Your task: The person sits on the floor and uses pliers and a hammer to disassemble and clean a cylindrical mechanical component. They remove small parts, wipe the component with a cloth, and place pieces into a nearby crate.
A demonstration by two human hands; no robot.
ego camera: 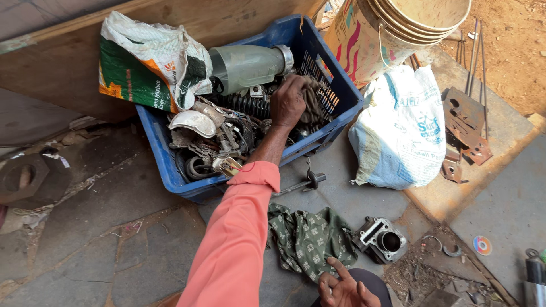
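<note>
The left hand, arm in a pink sleeve, reaches into the blue crate of metal parts, fingers curled shut on a dirty rag. The right hand rests open, fingers spread, near a green cloth.

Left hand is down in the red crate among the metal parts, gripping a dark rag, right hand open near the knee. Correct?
Not quite: the crate is blue, not red, as the head view shows. The rest holds: the left hand is in it among the metal parts, gripping a dark rag, and the right hand is open near the knee.
</note>
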